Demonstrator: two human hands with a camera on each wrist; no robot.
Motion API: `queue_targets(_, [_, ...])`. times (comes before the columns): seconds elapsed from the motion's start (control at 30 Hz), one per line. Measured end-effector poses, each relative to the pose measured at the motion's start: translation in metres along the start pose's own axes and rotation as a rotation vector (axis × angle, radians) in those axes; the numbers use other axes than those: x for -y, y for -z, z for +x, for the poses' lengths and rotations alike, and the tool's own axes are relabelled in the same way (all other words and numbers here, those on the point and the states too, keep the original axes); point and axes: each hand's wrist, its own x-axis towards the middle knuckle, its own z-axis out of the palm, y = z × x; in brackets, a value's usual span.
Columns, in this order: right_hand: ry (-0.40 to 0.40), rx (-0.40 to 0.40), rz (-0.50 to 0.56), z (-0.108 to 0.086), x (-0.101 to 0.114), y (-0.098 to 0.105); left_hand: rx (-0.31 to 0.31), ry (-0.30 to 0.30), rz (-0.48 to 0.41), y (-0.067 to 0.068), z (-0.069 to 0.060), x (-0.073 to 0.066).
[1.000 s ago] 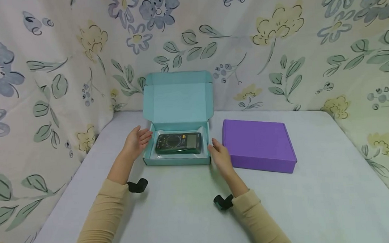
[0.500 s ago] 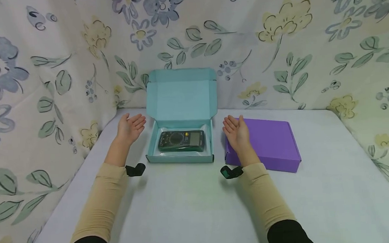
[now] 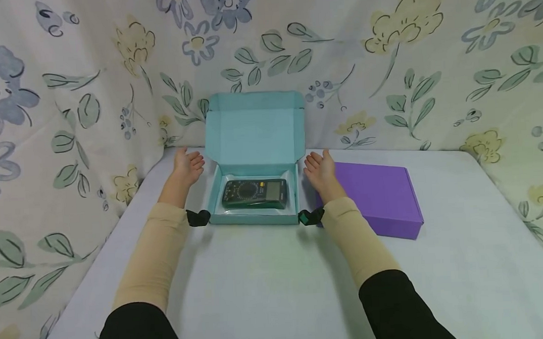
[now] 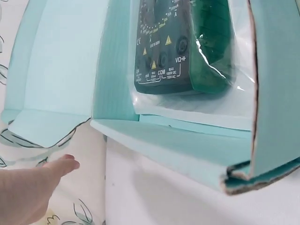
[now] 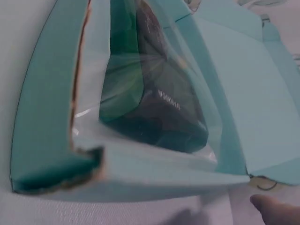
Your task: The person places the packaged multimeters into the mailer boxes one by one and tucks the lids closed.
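Note:
A light teal cardboard box (image 3: 255,219) stands with its lid (image 3: 255,135) raised at the back. Inside it lies a multimeter (image 3: 254,194), dark with a green edge, in a clear plastic bag (image 4: 243,98). My left hand (image 3: 187,168) is held beside the box's left side, fingers extended, apart from it. On the other side my right hand (image 3: 320,172) hovers between the box and a purple box, palm turned inward with fingers extended. Neither hand holds anything. In the wrist views only part of the left hand (image 4: 33,190) and a fingertip (image 5: 272,208) of the right one show.
The closed purple box (image 3: 377,190) sits to the right of the teal one, partly behind my right forearm. A white cloth covers the table (image 3: 267,281). Floral fabric (image 3: 330,60) hangs along the back and sides.
My right hand has moved from the teal box's front right corner, out over the purple box, then slightly back left. My left hand has moved away from the left edge and farther back.

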Motion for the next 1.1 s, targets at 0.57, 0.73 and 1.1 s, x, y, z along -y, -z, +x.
queue_targets(0.57, [0.077,0.099,-0.295,-0.003,-0.011,-0.008,0.120,-0.068,0.157,-0.001,0.001,0.009])
queue_targets(0.73, [0.077,0.117,-0.350,-0.005,-0.012,-0.004,0.138,-0.094,0.204,0.002,-0.002,0.011])
queue_targets(1.1, [0.009,0.300,-0.561,-0.012,0.000,0.004,0.198,-0.077,0.270,0.007,-0.010,0.009])
